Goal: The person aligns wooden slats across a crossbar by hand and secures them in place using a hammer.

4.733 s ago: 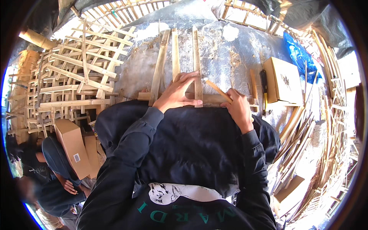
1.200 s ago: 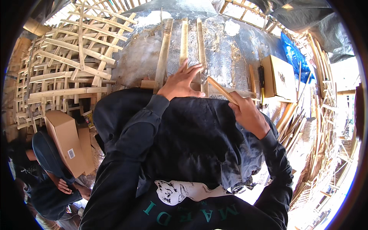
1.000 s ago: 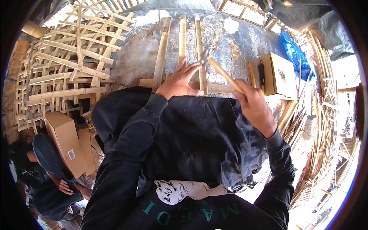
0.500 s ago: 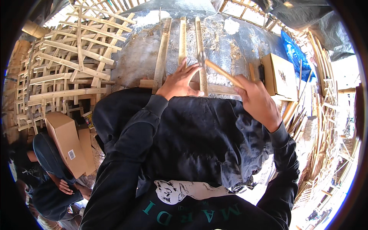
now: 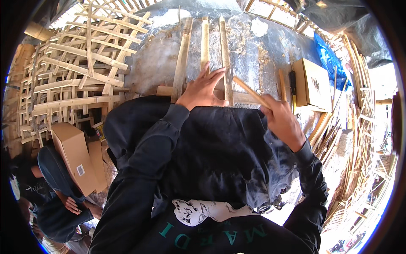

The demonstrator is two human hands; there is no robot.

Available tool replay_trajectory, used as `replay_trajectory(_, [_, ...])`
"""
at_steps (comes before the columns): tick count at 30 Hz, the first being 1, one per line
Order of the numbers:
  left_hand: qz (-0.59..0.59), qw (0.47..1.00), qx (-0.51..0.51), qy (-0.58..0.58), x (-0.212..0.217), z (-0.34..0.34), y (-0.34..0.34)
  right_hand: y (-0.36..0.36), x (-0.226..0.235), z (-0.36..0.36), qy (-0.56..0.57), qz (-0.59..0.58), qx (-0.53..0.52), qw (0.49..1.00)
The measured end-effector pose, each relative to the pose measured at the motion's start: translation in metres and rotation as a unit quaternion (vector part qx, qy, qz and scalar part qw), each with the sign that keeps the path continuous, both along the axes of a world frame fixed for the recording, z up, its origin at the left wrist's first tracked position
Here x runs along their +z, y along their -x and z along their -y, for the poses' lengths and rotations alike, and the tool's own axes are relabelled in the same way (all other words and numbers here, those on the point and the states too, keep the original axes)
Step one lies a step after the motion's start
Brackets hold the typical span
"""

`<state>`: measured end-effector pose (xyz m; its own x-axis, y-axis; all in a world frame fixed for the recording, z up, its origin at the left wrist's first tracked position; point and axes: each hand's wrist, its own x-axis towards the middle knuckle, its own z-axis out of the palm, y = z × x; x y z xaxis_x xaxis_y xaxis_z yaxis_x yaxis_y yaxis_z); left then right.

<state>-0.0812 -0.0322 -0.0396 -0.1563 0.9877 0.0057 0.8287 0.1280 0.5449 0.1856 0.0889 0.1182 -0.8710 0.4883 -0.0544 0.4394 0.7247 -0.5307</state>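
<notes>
Three pale wooden slats [image 5: 204, 42] lie side by side on a grey sheet-covered surface [image 5: 262, 55], crossing a short cross slat [image 5: 165, 90]. My left hand [image 5: 203, 86] lies flat with spread fingers on the middle and right slats where they meet the cross slat. My right hand [image 5: 281, 120] grips the wooden handle of a hammer [image 5: 247, 89]. Its metal head is down on the right slat, close to my left fingertips.
A stack of finished slat lattices [image 5: 72, 80] fills the left. A cardboard box [image 5: 313, 82] and a blue cloth [image 5: 332, 59] sit at the right, with loose slats [image 5: 325, 135] beside them. Another person [image 5: 55, 190] crouches at lower left by a brown carton [image 5: 76, 154].
My right hand raised the hammer off the slats, then brought its head back down onto the right slat. My left hand stayed pressed on the slats.
</notes>
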Motion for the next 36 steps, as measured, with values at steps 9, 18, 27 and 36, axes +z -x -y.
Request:
replay_trajectory(9, [-0.022, 0.999, -0.011, -0.048, 0.000, 0.000, -0.005, -0.003, -0.005, 0.004, 0.027, -0.029, -0.028, 0.999])
replay_trajectory(18, [-0.012, 1.000, 0.008, -0.001, 0.007, 0.002, -0.006, 0.011, 0.034, 0.005, -0.042, -0.109, -0.032, 0.993])
replay_trajectory(27, [-0.007, 0.999, -0.002, -0.041, -0.006, -0.004, -0.004, -0.006, 0.012, 0.002, -0.068, 0.008, 0.063, 0.996])
replay_trajectory(36, [-0.006, 0.999, 0.005, -0.039, 0.000, -0.001, -0.006, 0.018, 0.018, 0.003, -0.005, -0.179, -0.020, 0.984])
